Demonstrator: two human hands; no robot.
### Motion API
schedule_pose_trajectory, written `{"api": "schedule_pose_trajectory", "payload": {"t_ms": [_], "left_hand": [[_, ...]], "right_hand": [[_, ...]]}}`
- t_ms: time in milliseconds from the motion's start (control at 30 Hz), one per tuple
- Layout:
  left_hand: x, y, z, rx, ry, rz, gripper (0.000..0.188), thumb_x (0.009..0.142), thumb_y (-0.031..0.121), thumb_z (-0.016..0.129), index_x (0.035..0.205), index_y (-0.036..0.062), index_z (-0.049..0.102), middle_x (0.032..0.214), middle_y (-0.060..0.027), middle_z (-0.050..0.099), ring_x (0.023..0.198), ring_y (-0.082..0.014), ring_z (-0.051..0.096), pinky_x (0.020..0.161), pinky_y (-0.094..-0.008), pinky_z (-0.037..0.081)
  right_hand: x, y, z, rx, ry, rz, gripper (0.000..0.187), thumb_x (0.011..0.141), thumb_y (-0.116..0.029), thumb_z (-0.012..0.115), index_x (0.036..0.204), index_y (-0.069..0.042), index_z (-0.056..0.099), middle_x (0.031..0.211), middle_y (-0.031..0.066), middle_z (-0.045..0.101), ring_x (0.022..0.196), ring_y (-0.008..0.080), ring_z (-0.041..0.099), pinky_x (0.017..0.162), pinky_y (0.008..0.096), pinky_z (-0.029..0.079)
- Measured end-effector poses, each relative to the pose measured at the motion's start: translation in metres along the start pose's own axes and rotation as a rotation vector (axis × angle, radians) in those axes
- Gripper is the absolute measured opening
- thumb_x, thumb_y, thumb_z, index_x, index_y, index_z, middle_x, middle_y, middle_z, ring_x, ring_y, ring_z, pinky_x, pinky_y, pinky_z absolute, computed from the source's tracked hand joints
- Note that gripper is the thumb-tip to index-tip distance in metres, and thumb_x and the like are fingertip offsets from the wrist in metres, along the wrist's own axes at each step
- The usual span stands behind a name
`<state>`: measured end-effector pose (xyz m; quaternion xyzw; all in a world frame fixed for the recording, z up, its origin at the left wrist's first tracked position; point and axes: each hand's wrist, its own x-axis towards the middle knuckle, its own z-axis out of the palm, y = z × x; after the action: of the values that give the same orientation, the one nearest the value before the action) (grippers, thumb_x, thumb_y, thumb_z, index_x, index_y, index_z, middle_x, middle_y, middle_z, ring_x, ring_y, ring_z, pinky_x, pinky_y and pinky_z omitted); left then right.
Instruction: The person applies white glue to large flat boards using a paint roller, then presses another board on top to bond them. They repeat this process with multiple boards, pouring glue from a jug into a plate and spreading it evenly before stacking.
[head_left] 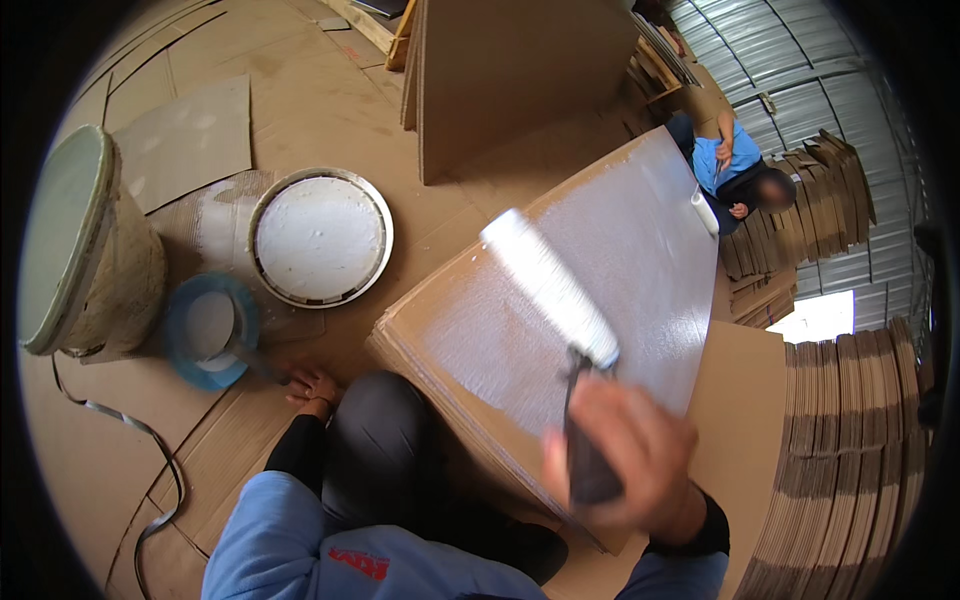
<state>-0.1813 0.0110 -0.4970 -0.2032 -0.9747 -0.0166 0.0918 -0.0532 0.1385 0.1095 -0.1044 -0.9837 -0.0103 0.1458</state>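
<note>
Brown cardboard stack (655,290), top sheet mostly under a white coat w/ bare brown along its L edge. Paint roller (548,285) lies over it, slanting up-L; sleeve blurred, can't tell if it's touching. Sleeve is just beyond R hand (640,455); those fingers are wrapped around the dark roller handle (592,465).

Around, big to small: upright boards (520,90) behind the stack; folded cartons (845,450) piled to R; co-worker (735,160) in blue at the far end, w/ a 2nd roller (704,213) at the stack's edge there. Dirty bucket (125,270) far L, then round pan (383,245) w/ white stuff, then blue bowl (250,315). Person's knee (380,425) is in the way btwn stack & L hand (313,390). L hand is low, at the end of the dark stick (260,365) from the bowl; can't tell if fingers grip it.
</note>
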Motion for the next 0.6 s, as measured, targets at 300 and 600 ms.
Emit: {"api": "schedule_pose_trajectory", "payload": {"t_ms": [300,600], "left_hand": [[-0.007,-0.122,-0.127,-0.37,-0.911,-0.196,0.12,0.069,0.05,0.075,0.149,0.0181,-0.009,0.154,-0.0165,-0.017,0.142,-0.0387,-0.01,0.109,-0.0626,0.005],[0.007,-0.191,-0.123,-0.227,-0.996,-0.293,0.145,0.053,0.062,0.08,0.146,0.0152,-0.021,0.151,-0.0167,-0.027,0.14,-0.0398,-0.019,0.107,-0.0647,0.002]], "right_hand": [[0.024,0.148,0.117,-0.371,0.1,0.338,0.025,0.068,-0.018,0.075,0.084,-0.006,0.06,0.082,0.0103,0.058,0.067,0.0292,0.062,0.058,0.0376,0.051],[-0.005,-0.073,-0.011,-0.054,-0.146,-0.084,0.033,0.07,-0.027,0.072,0.085,0.001,0.063,0.079,0.0128,0.06,0.061,0.0234,0.062,0.052,0.0289,0.05]]}}
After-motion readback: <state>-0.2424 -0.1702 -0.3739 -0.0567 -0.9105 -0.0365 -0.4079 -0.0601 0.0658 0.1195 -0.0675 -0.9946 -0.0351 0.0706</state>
